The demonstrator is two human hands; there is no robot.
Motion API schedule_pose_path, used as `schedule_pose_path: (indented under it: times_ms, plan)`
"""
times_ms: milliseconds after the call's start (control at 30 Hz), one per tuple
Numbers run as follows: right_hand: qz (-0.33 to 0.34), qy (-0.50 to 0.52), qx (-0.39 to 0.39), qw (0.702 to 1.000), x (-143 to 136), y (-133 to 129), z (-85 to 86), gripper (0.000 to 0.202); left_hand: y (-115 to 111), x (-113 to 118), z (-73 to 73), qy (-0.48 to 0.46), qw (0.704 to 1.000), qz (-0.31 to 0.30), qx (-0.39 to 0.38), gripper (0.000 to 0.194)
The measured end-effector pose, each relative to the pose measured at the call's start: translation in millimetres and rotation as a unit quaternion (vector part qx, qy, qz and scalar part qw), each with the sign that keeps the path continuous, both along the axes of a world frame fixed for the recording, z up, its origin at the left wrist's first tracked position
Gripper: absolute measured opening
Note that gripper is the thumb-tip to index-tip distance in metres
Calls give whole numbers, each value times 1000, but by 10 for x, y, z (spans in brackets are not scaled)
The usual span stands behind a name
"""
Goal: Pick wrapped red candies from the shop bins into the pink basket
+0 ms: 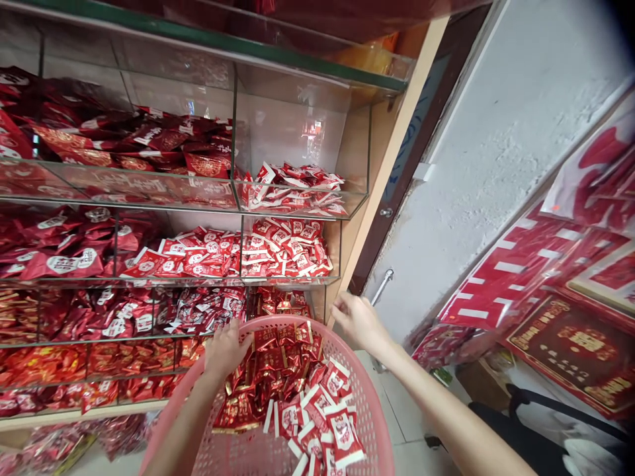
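While hands (225, 350) flank basket (380, 416), shelved packets (74, 263) (“囍”)

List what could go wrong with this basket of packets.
The gold-trimmed packets and white-edged packets share the basket with no divider, so they might mix.

The basket's rim looks close to the glass shelves; a bump could jar them.

The left hand is at the rim, but whether the right hand grips anything is unclear, so the basket might tip if poorly supported.

Pink basket (381, 423), red-and-white packets (342, 433)
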State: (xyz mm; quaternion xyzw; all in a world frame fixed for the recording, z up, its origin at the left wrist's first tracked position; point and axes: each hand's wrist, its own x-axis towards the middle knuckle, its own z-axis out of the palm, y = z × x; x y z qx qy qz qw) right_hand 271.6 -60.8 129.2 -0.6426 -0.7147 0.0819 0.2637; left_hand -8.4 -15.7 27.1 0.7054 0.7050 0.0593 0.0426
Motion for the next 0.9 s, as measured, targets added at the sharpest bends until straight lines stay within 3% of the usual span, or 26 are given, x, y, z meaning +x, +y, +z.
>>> schedule_pose_path:
  times_ms: [133, 233, 333, 433, 600, 700, 767, 833, 900]
  plan:
    - [-17, -20, 93, 995, -233, 353, 442, 14, -4, -6, -5, -2, 1000, 0, 4, 51]
    - [-69, -65, 93, 991, -407, 607, 623, 26, -6, -8, -9, -1, 1000, -3, 10, 50]
    - [-122, -120, 46, 984, -527, 806, 665, 32, -6, -10, -13, -1, 1000, -2, 11, 53]
    - [-147, -152, 22, 977, -556, 941, 628, 24, -7, -10, -11, -6, 1000, -4, 7, 54]
    - [-155, -146, 43, 976, -496, 925, 588, 21, -2, -11, -16, -8, 1000, -5, -2, 54]
    - [-116, -68, 104, 985, -473, 741, 595, 23, 6, -16, -33, -7, 1000, -2, 5, 53]
    - [-49, 55, 145, 987, -463, 577, 582, 26, 10, -19, -43, -9, 1000, -2, 10, 53]
    - [36, 223, 127, 966, -445, 411, 537, 30, 11, -20, -45, -9, 1000, -2, 10, 52]
    - [110, 372, 38, 921, -409, 263, 457, 33, 9, -17, -38, -6, 1000, -3, 5, 52]
